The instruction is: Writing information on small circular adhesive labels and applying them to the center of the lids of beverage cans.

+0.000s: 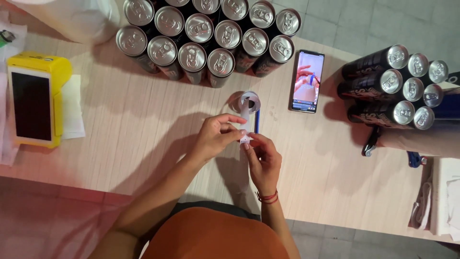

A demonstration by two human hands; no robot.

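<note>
Both hands met over the middle of the pale wooden bench [143, 124]. Left hand [215, 136] pinched the loose end of a white paper strip [245, 125], grip narrow, thumb and fingers closed on it. Right hand [262, 160], red thread bracelet [268, 196] on the wrist, pinched the same strip end from below, grip also narrow. The strip ran up to a small tape roll [250, 100] standing on the bench just beyond the hands, a blue pen [257, 122] beside it. Phone [307, 80] with lit screen lay right of the roll. Black cans [211, 38] clustered behind, more cans [397, 88] lying far right. Yellow card terminal [34, 98] far left.
</note>
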